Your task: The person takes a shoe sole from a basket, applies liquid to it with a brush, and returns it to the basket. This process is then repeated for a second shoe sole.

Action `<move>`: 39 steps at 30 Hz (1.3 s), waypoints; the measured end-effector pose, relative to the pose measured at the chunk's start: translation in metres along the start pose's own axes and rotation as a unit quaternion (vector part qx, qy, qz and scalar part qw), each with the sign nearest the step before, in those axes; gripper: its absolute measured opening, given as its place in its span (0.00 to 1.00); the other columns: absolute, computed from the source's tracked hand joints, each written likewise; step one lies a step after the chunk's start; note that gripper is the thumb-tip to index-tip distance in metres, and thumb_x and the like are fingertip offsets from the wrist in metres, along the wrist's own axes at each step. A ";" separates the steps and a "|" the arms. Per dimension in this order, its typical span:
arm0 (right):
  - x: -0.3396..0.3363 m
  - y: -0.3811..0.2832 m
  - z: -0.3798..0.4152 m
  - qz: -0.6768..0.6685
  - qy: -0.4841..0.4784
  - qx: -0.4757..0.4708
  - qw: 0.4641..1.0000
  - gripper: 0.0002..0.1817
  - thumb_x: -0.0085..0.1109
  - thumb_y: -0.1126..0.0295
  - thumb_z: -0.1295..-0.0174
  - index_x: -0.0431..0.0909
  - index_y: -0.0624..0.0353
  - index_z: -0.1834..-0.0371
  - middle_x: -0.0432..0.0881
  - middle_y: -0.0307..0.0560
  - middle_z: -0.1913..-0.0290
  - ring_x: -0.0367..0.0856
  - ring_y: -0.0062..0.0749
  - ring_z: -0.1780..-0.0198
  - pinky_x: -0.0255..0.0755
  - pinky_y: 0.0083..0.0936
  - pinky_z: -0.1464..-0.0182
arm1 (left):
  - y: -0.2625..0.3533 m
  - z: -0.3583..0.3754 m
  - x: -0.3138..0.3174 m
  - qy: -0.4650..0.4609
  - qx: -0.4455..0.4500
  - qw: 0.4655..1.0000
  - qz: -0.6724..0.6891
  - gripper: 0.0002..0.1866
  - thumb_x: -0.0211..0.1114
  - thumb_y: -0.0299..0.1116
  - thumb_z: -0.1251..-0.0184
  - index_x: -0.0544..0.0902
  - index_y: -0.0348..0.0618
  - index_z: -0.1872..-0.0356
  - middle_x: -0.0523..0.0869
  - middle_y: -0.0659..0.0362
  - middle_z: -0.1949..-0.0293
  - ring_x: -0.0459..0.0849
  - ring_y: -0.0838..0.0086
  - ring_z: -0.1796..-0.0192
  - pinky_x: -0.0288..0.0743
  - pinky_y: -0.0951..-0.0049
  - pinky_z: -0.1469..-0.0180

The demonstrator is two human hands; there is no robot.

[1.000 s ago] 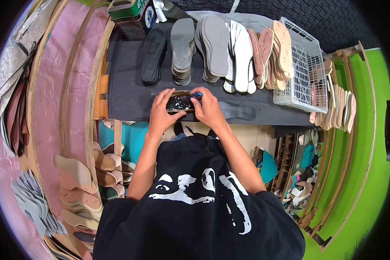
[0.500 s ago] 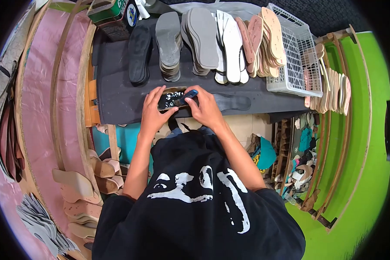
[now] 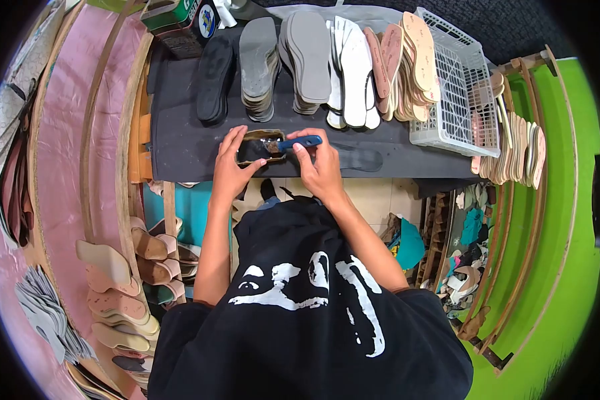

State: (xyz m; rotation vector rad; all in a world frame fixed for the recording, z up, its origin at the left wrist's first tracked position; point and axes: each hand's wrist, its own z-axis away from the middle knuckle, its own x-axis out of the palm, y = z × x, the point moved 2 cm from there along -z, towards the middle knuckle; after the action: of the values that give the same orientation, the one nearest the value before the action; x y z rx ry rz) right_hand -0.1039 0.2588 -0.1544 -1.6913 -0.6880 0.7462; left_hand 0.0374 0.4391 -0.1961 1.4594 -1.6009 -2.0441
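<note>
Near the front edge of the dark-covered table [image 3: 407, 159] is an open rectangular container [image 3: 252, 160] with a dark inside. My left hand [image 3: 232, 163] grips it around its left end, thumb at the near rim. My right hand [image 3: 320, 167] is closed on the blue handle of a brush [image 3: 301, 143], just right of the container. The brush head lies inside the container's right part. A dark insole shape [image 3: 360, 159] lies flat to the right of my right hand.
Along the table's back stand stacks of black [image 3: 215, 80], grey [image 3: 259, 57], white [image 3: 355, 70] and tan insoles [image 3: 418, 53]. A white plastic crate [image 3: 455, 133] is at the right, a green tin [image 3: 180, 27] at the back left. Shelves flank both sides.
The brush handle has swung from upright to lying more sideways, pointing right. My left hand and the container have shifted slightly left, and the container's inside shows more.
</note>
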 end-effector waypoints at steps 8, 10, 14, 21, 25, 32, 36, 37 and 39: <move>-0.021 -0.014 0.000 0.049 -0.049 0.002 0.998 0.10 0.61 0.75 0.21 0.76 0.65 0.41 0.92 0.56 0.56 0.88 0.39 0.63 0.80 0.34 0.55 | -0.003 0.001 0.003 0.019 0.004 1.000 0.012 0.49 0.89 0.29 0.49 0.78 0.41 0.20 0.78 0.52 0.20 0.77 0.55 0.20 0.70 0.58 0.18; -0.025 -0.015 -0.003 0.055 -0.050 0.002 0.997 0.10 0.61 0.75 0.21 0.76 0.65 0.41 0.92 0.56 0.55 0.90 0.39 0.62 0.82 0.34 0.54 | -0.003 0.000 0.003 0.019 0.003 1.000 0.011 0.49 0.88 0.29 0.48 0.78 0.41 0.20 0.78 0.51 0.20 0.77 0.55 0.19 0.70 0.58 0.18; -0.021 0.005 0.002 -0.022 0.000 0.042 0.999 0.11 0.62 0.75 0.20 0.75 0.66 0.41 0.92 0.55 0.53 0.95 0.37 0.56 0.87 0.31 0.53 | -0.003 0.000 0.005 0.020 0.007 1.000 0.009 0.50 0.88 0.29 0.48 0.78 0.42 0.19 0.77 0.52 0.19 0.77 0.56 0.19 0.70 0.58 0.17; -0.025 0.012 0.006 -0.060 0.071 0.066 0.994 0.12 0.63 0.77 0.20 0.73 0.69 0.41 0.92 0.54 0.51 0.94 0.30 0.57 0.89 0.28 0.53 | -0.002 0.001 0.004 0.017 -0.001 1.000 0.015 0.49 0.88 0.29 0.47 0.77 0.42 0.19 0.77 0.53 0.19 0.76 0.56 0.18 0.69 0.59 0.17; -0.024 0.004 0.000 -0.058 0.080 0.064 0.993 0.13 0.63 0.77 0.20 0.73 0.69 0.39 0.92 0.55 0.49 0.94 0.30 0.55 0.90 0.28 0.51 | -0.002 0.001 0.003 0.010 -0.005 1.000 0.021 0.49 0.88 0.29 0.47 0.77 0.42 0.19 0.77 0.53 0.19 0.76 0.56 0.18 0.68 0.59 0.17; -0.015 0.005 -0.006 -0.060 -0.067 0.027 0.996 0.09 0.61 0.80 0.25 0.77 0.65 0.45 0.92 0.51 0.48 0.90 0.31 0.49 0.83 0.31 0.46 | -0.003 -0.001 0.002 0.006 -0.002 1.000 0.009 0.50 0.88 0.29 0.47 0.77 0.42 0.19 0.77 0.52 0.19 0.76 0.56 0.19 0.69 0.59 0.17; -0.026 0.004 -0.003 -0.103 -0.104 0.099 0.984 0.07 0.61 0.80 0.26 0.73 0.63 0.49 0.91 0.52 0.47 0.88 0.30 0.46 0.81 0.31 0.41 | -0.002 -0.001 0.002 0.009 0.003 1.000 0.008 0.49 0.88 0.30 0.47 0.77 0.40 0.19 0.78 0.52 0.20 0.77 0.55 0.20 0.70 0.59 0.18; -0.027 0.004 -0.004 -0.102 -0.104 0.099 0.984 0.07 0.61 0.80 0.26 0.73 0.63 0.49 0.91 0.52 0.47 0.88 0.30 0.46 0.81 0.31 0.41 | -0.003 -0.001 0.003 0.009 0.003 1.000 0.009 0.49 0.88 0.30 0.47 0.77 0.40 0.19 0.78 0.52 0.20 0.77 0.55 0.20 0.70 0.59 0.18; -0.028 0.004 -0.007 -0.107 -0.098 0.082 0.986 0.07 0.60 0.79 0.25 0.73 0.63 0.49 0.91 0.52 0.47 0.88 0.30 0.47 0.81 0.30 0.42 | -0.004 -0.001 0.003 0.010 0.010 1.000 0.007 0.49 0.88 0.30 0.47 0.77 0.40 0.19 0.78 0.52 0.20 0.77 0.54 0.20 0.70 0.59 0.18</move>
State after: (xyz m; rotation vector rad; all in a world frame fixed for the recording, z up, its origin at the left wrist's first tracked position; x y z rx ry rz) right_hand -0.1159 0.2321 -0.1530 -1.3808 -0.9055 0.7991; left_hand 0.0380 0.4383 -0.2007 1.4659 -1.6233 -2.0052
